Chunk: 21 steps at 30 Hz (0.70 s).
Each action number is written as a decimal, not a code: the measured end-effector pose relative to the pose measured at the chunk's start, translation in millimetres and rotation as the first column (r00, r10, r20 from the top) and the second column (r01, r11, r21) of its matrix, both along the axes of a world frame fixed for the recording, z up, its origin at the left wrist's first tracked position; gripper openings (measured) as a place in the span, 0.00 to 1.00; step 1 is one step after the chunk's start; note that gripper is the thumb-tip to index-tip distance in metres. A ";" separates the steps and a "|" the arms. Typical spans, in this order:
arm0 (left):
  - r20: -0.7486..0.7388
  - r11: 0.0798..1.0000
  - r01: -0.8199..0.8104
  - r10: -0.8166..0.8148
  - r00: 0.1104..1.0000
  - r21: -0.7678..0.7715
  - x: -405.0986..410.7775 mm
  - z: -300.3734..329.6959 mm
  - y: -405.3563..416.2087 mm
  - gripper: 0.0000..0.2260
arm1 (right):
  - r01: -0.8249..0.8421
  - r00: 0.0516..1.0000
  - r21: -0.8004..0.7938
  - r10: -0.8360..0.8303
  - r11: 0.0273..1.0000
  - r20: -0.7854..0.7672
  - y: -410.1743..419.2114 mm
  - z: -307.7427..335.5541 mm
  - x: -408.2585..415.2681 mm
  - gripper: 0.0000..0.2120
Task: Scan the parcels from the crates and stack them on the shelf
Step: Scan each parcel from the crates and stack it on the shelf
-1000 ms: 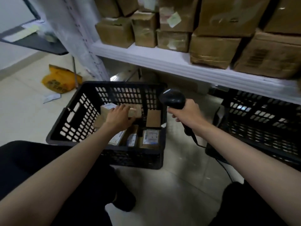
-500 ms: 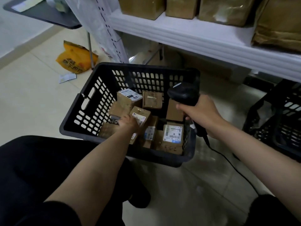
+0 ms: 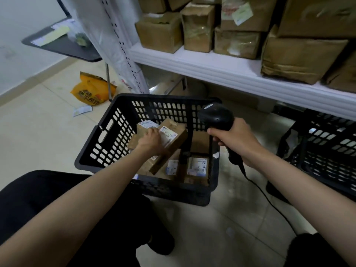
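A black plastic crate (image 3: 107,143) stands on the floor in front of me with several small cardboard parcels inside. My left hand (image 3: 152,140) grips a brown parcel with a white label (image 3: 174,137), tilted and raised above the others. My right hand (image 3: 235,140) holds a black barcode scanner (image 3: 215,117) over the crate's right edge, its head close to the held parcel. More labelled parcels (image 3: 197,166) lie at the crate's bottom. The white shelf (image 3: 221,72) above carries several brown boxes (image 3: 159,32).
A second black crate (image 3: 331,151) stands to the right under the shelf. The scanner cable (image 3: 269,203) trails over the tiled floor. A yellow bag (image 3: 92,91) and scraps of paper lie at the left near a dark table (image 3: 63,46). My knees fill the bottom.
My left hand has lifted a labelled parcel out of the pile and tilted it toward the scanner. The view has swung up, showing the shelf boxes again. The scanner hand stays by the crate's right edge.
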<state>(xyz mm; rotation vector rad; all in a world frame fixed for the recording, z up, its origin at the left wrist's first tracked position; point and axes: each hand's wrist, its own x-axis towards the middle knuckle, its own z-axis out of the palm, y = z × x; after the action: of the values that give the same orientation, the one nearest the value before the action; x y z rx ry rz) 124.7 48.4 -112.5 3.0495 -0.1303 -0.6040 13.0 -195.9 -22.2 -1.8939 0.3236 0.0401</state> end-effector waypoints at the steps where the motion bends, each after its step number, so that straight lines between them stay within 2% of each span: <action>1: 0.030 0.999 0.020 -0.019 0.999 -0.043 -3.7 20.6 -4.2 0.52 | -0.002 1.000 0.004 0.002 1.000 0.007 0.2 4.6 -5.0 0.06; 5: 0.161 0.983 0.051 -0.022 0.987 -0.177 -25.8 90.8 -25.7 0.55 | -0.017 1.000 0.065 0.015 0.998 0.027 1.1 19.0 -24.8 0.05; 7: 0.234 0.963 0.078 -0.017 0.972 -0.256 -39.6 111.2 -38.5 0.52 | -0.022 0.998 0.114 0.015 0.993 0.055 3.7 25.4 -32.2 0.04; 9: 0.289 0.928 0.111 -0.003 0.957 -0.357 -54.8 125.2 -52.6 0.49 | -0.009 0.996 0.181 -0.008 0.984 0.094 7.2 31.7 -37.0 0.07; 11: 0.308 0.879 0.119 0.034 0.951 -0.463 -64.8 130.9 -66.1 0.50 | 0.031 0.992 0.256 -0.060 0.966 0.108 7.0 35.6 -39.8 0.16; 12: 0.295 0.853 0.110 0.053 0.954 -0.510 -69.4 133.6 -72.3 0.50 | 0.052 0.991 0.289 -0.086 0.956 0.106 5.5 36.5 -41.1 0.19; 15: 0.174 0.760 0.070 0.057 0.983 -0.646 -70.6 129.8 -84.2 0.48 | 0.099 0.985 0.388 -0.145 0.916 0.090 -2.1 35.1 -45.1 0.17; 18: -0.031 0.565 -0.051 0.045 0.998 -0.823 -69.8 134.4 -89.8 0.48 | 0.139 0.976 0.449 -0.200 0.883 0.090 -14.5 36.7 -46.8 0.18; 21: -0.163 0.417 -0.156 0.019 0.986 -0.895 -69.3 146.2 -93.8 0.34 | 0.195 0.957 0.485 -0.273 0.853 0.096 -31.7 41.4 -43.8 0.15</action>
<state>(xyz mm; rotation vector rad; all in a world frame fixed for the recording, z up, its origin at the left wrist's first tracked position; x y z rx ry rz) 55.4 -45.4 33.7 1.9018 -0.2069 -0.4781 -30.8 -227.7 19.3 -1.3513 0.3930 -0.1852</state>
